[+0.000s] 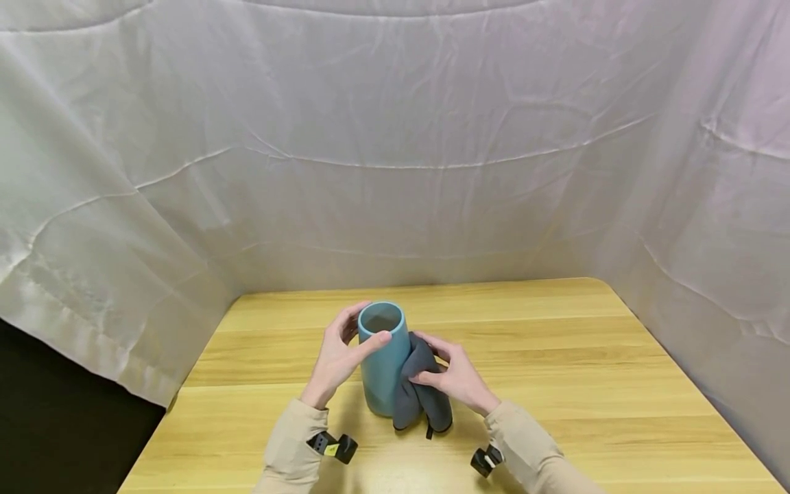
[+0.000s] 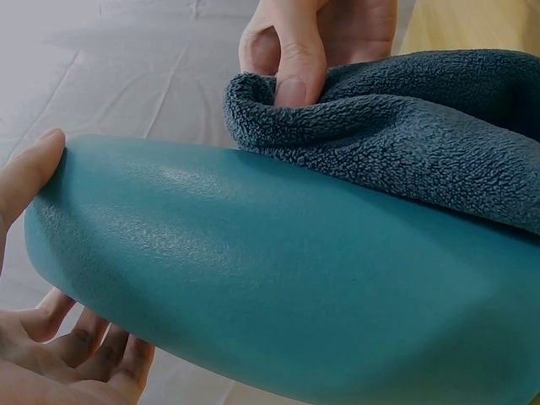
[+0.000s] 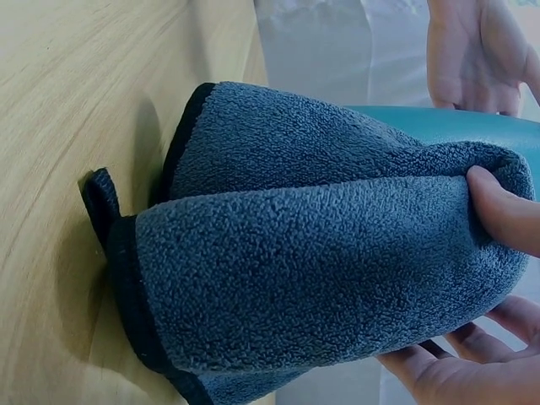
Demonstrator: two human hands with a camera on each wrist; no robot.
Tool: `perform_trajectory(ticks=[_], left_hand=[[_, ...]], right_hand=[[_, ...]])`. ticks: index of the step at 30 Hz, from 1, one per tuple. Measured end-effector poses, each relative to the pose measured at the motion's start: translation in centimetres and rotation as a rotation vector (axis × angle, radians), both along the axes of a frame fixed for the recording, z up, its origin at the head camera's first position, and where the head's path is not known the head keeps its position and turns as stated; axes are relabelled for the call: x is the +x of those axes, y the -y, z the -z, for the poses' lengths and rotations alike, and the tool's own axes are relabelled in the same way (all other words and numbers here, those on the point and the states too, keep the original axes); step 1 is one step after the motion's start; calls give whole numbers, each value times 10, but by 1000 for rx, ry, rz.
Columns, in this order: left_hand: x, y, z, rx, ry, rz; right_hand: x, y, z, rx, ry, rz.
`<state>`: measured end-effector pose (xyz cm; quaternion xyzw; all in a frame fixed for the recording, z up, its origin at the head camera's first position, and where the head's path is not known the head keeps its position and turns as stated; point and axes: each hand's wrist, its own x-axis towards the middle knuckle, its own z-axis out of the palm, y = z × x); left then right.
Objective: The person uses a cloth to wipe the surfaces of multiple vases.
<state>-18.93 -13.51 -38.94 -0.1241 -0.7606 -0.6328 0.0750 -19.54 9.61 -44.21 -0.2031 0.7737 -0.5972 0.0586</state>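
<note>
A tall teal vase stands upright on the table, its round mouth facing up. My left hand grips it near the rim, thumb on the near side and fingers round the left and back. Against the vase's right side hangs a dark grey-blue fluffy cloth with black edging and a small black loop. My right hand holds this cloth by its upper part, the thumb pressing into a fold and the fingers behind it. In the left wrist view the cloth lies along the vase wall.
The light wood table extends to both sides of the vase. Pale fabric curtains hang behind it and along the left and right. A dark area shows beyond the table's left edge. Each sleeved wrist carries a small black camera.
</note>
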Motion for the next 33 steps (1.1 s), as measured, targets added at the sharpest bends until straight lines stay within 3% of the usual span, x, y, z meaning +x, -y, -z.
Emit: perform_trajectory(ticks=[33], left_hand=[[-2,1,3,-3,2,1]], right_hand=[[2,0,3,-12,-10,5]])
